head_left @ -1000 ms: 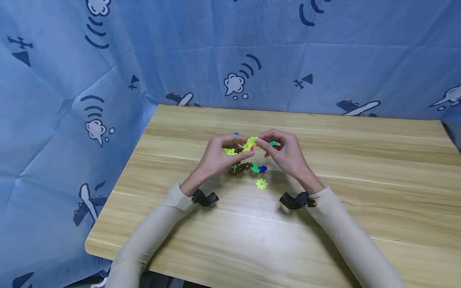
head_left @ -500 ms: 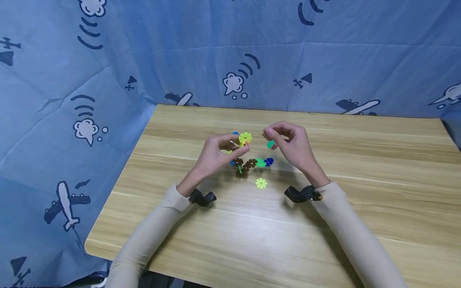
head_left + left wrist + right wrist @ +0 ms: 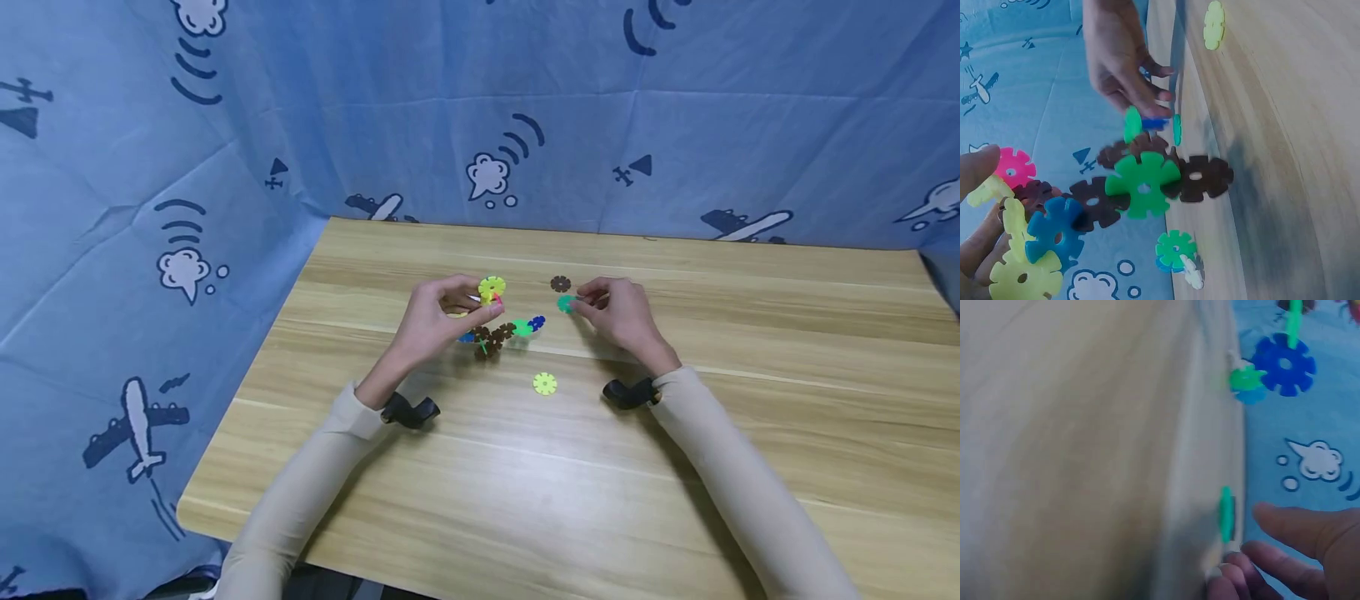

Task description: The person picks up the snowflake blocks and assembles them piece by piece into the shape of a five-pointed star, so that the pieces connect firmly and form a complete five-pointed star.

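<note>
My left hand [image 3: 438, 315] holds up a chain of notched plastic discs, its thumb against a pink disc [image 3: 1015, 167] and a yellow disc [image 3: 492, 286]. Brown discs [image 3: 491, 340], a green disc [image 3: 1143, 185], a teal-blue disc [image 3: 1055, 231] and more yellow ones join on below. At the chain's right end are a light green disc [image 3: 522, 327] and a dark blue disc [image 3: 536, 323]. My right hand [image 3: 621, 315] reaches low over the table, fingers parted, beside a loose green disc [image 3: 566, 304]; in the right wrist view its thumb is apart from that disc.
A brown disc [image 3: 560, 284] lies just behind the loose green one. Nearer the front lies a single yellow disc [image 3: 545, 383]. A small cluster of green, blue and white pieces [image 3: 1176, 250] rests on the wooden table [image 3: 750, 375]. Blue printed cloth [image 3: 420, 133] hangs behind.
My hands have moved apart, the left carrying the chain leftward. My right hand came away from the chain and down to the table; the brown disc now shows there.
</note>
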`<state>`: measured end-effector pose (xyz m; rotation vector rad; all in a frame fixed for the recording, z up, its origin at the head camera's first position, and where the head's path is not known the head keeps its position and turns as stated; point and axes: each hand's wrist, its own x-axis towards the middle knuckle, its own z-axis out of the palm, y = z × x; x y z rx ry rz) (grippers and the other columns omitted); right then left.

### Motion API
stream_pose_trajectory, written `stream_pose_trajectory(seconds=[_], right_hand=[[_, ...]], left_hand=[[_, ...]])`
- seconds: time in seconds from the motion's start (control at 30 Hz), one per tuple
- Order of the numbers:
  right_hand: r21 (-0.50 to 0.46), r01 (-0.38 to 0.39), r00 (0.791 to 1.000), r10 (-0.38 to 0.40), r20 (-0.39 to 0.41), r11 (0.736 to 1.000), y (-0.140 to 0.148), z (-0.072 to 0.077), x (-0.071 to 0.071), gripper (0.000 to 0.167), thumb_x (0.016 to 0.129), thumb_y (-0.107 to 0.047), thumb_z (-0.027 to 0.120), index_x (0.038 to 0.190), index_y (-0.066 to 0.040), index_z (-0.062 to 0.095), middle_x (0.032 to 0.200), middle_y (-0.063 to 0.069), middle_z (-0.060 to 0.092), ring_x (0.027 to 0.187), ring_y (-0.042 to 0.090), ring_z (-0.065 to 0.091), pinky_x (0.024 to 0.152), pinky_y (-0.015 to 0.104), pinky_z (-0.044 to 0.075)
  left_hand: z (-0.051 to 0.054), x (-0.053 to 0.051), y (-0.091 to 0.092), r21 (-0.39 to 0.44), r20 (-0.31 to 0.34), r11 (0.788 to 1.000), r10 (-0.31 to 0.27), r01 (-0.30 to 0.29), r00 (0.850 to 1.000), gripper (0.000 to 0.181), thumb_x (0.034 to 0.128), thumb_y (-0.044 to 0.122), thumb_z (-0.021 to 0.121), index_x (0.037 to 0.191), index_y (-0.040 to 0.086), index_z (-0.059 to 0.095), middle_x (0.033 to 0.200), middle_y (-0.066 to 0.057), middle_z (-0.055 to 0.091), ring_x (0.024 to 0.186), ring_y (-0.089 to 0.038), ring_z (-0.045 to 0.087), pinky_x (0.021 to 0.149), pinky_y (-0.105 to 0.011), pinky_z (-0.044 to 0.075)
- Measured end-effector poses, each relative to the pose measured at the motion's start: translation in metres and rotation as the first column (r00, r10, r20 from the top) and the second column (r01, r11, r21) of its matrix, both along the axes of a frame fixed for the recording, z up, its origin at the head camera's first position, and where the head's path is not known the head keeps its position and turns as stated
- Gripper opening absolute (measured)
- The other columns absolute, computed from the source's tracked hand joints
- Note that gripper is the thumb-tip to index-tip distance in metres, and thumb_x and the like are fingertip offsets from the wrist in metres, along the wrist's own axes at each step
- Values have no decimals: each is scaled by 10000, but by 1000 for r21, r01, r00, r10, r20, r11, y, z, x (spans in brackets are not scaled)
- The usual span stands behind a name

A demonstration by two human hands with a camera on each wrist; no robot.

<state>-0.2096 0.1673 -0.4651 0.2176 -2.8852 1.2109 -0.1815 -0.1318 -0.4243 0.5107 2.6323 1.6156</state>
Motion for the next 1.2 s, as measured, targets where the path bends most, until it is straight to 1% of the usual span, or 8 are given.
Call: stream_pose_trajectory(seconds=[0.17, 0.3, 0.4, 0.6, 0.73, 0.87, 1.0, 1.2], right_hand=[[13, 6, 1000, -6, 1, 1000, -5, -6, -2, 376, 941, -222, 793, 1209, 32, 719, 1086, 212, 740, 971, 342, 718, 819, 338, 563], [52, 9, 1000, -8, -17, 999, -6, -8, -4, 333, 938, -201, 796, 1164, 35, 729, 1062, 212, 732, 940, 335, 697, 801, 350, 539], [48, 10, 1000, -10, -10, 999, -6, -9, -5, 293, 935, -172, 796, 1132, 32, 721, 1053, 211, 721, 924, 325, 676, 789, 326, 517], [-21, -37, 999, 38, 22, 999, -6, -8, -3, 273, 910, -85, 805, 1113, 23, 660, 1049, 211, 700, 923, 308, 666, 778, 230, 516], [-136, -50, 995, 61, 77, 989, -5, -7, -2, 259, 923, -56, 783, 1131, 29, 654, 1066, 227, 702, 905, 274, 673, 703, 169, 557], [-238, -31, 991, 62, 122, 971, -6, 3, 4, 279, 961, -148, 763, 1176, 9, 680, 1099, 211, 708, 880, 251, 687, 689, 253, 626], [-279, -55, 995, 77, 66, 959, -10, 18, 13, 303, 983, -263, 748, 1171, -27, 718, 1113, 182, 754, 878, 238, 728, 734, 337, 651], [-269, -113, 994, 110, -26, 957, -18, 42, 28, 251, 998, -257, 728, 1148, -56, 741, 1113, 151, 768, 905, 208, 741, 739, 219, 605]], left_hand=[[-1, 1, -1, 10, -6, 1000, 3, -3, 1000, 551, 878, 358, 846, 1330, 85, 688, 1222, -83, 751, 961, -199, 767, 845, -359, 648], [-3, 1, -1, 24, -17, 999, -21, 22, 1000, 517, 899, 329, 832, 1334, 91, 688, 1237, -88, 741, 970, -205, 766, 871, -427, 645], [-4, 2, -1, 28, -23, 999, -44, 45, 999, 480, 916, 310, 818, 1316, 75, 697, 1196, -93, 754, 967, -210, 766, 884, -469, 637], [-5, 0, 0, 29, -53, 997, -67, 69, 996, 394, 931, 290, 803, 1254, 82, 715, 1105, -103, 777, 933, -201, 767, 903, -494, 625], [-5, -1, 2, 26, -57, 997, -75, 76, 996, 365, 934, 290, 801, 1231, 97, 713, 1075, -96, 780, 911, -194, 761, 920, -498, 614], [-3, -1, 4, 25, -52, 996, -83, 85, 995, 352, 934, 294, 799, 1223, 113, 714, 1055, -71, 785, 912, -189, 754, 954, -547, 591], [0, -1, 5, 24, -49, 996, -89, 90, 995, 334, 934, 293, 799, 1217, 137, 714, 1060, -50, 787, 957, -187, 752, 1008, -553, 570], [2, 0, 8, 35, -42, 993, -107, 108, 993, 308, 945, 299, 791, 1211, 165, 712, 1133, -19, 784, 1121, -198, 740, 1076, -413, 569]])
